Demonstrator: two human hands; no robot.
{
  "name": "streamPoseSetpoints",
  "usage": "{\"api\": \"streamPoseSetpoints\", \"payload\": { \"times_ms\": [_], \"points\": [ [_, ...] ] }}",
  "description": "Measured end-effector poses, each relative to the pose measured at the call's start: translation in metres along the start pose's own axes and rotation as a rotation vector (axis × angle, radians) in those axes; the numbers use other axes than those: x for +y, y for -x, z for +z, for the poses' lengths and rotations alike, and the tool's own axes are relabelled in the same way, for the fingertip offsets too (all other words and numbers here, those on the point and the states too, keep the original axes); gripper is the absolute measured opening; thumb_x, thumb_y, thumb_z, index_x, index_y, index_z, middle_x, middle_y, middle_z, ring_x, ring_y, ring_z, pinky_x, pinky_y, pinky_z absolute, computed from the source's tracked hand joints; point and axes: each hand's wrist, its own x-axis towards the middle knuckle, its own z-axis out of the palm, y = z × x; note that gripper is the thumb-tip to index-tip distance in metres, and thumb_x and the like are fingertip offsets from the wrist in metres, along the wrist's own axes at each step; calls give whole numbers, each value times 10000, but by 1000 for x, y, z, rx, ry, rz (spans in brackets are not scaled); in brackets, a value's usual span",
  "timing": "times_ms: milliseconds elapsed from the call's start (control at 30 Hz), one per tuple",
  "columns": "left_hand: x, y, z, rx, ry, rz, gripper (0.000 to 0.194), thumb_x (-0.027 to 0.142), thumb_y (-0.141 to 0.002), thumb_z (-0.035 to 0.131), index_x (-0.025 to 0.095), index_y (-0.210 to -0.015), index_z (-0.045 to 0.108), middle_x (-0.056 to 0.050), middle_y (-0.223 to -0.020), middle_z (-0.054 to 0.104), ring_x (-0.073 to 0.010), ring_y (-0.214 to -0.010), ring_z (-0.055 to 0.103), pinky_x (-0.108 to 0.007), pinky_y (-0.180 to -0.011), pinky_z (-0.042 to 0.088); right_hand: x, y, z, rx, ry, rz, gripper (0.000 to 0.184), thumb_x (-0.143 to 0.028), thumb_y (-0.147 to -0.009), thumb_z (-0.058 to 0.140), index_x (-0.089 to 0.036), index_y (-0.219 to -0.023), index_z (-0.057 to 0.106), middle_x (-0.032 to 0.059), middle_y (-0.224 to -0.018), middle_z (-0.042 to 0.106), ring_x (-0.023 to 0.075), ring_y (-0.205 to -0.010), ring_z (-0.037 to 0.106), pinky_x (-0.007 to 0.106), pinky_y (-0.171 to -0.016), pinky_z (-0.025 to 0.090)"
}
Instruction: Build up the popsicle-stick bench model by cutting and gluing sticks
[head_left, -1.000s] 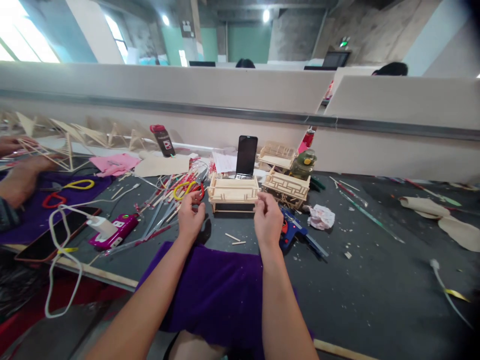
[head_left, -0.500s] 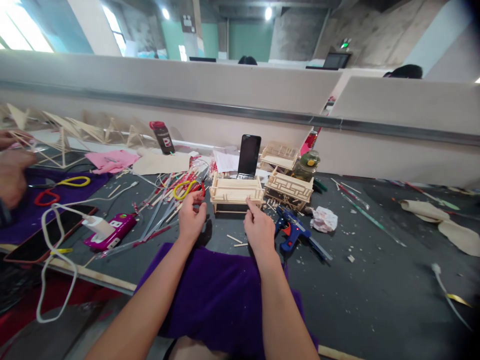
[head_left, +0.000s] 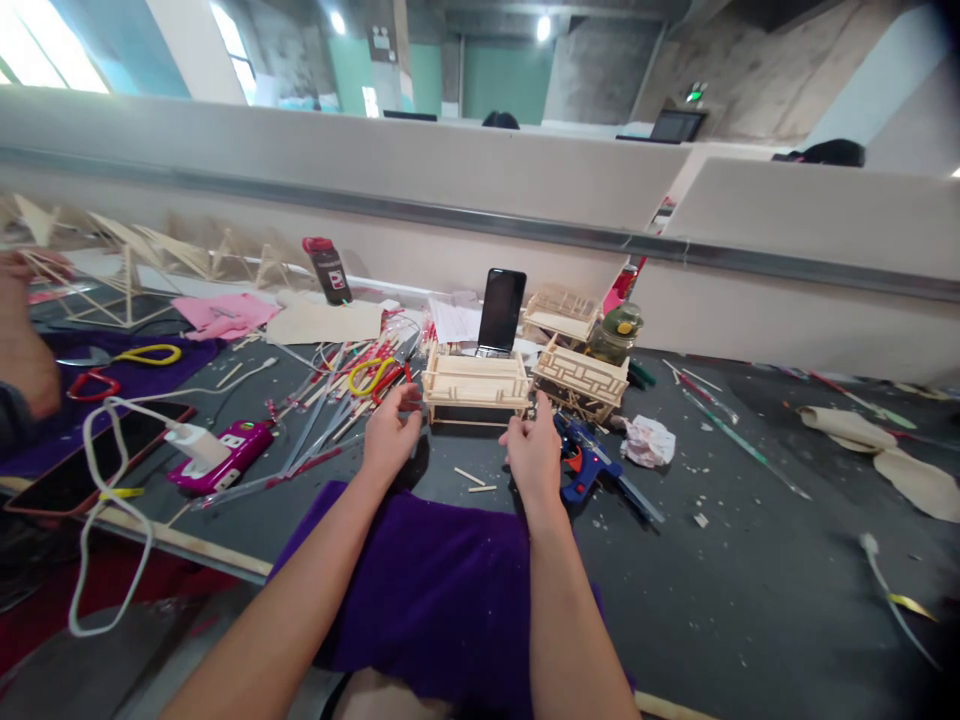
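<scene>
A small wooden-stick bench model (head_left: 476,390) stands upright on the dark table in front of me. At its left end is my left hand (head_left: 394,435), fingers loosely bent and apart, holding nothing. My right hand (head_left: 534,455) is by the model's right end, its index finger stretched forward and the other fingers curled, with nothing visible in it. Just right of that hand lies a blue glue gun (head_left: 589,460). A second stick model (head_left: 581,375) with lattice sides stands behind the gun, and another stick model (head_left: 561,312) sits farther back.
A phone (head_left: 501,312) leans upright behind the model. Yellow-handled pliers (head_left: 371,376) and loose sticks lie to the left, beside a purple power strip (head_left: 221,458). Purple cloth (head_left: 427,590) covers the near edge. Another person's hand (head_left: 30,365) is at far left.
My right hand has moved right, from the model's front rail to its right end. My left hand has shifted slightly right, its fingers now spreading near the left end.
</scene>
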Motion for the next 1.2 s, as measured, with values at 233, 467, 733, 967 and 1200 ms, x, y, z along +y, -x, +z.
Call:
{"api": "streamPoseSetpoints", "payload": {
  "times_ms": [233,467,733,967,1200],
  "points": [
    [-5,0,4,-78,-74,29,445,165,-758,554,227,-1195,612,-50,-1100,710,-238,-956,665,-347,-779,535,3,-2,5,-73,-71,49,613,-262,-860,454,-100,-1444,360,-26,-589,654,138,-359,524,235,-422,433],
    [-7,-3,7,-97,133,-16,408,162,-741,563,195,-1143,628,-52,-1027,719,-220,-937,670,-365,-849,527,4,0,4,-63,-112,65,546,-283,-843,466,-125,-1365,436,-51,-558,619,129,-337,518,215,-379,408],
    [-13,-7,11,-122,268,-32,431,205,-730,597,179,-1160,608,-69,-1052,707,-216,-933,662,-384,-869,523,7,0,6,-31,-146,81,515,-302,-818,474,-124,-1302,478,-53,-534,613,125,-324,508,202,-358,384],
    [-16,-7,13,-136,290,-54,452,221,-728,616,185,-1178,600,-78,-1067,708,-230,-955,664,-391,-853,533,4,1,7,-20,-95,89,509,-279,-838,455,-118,-1320,463,-46,-547,621,128,-345,530,201,-380,412],
    [-19,-7,15,-108,298,-74,454,215,-718,631,194,-1171,608,-73,-1050,711,-233,-951,666,-396,-852,535,2,4,7,-20,-93,92,562,-263,-845,447,-108,-1384,404,-45,-562,619,121,-352,535,196,-393,425]
  ]
}}
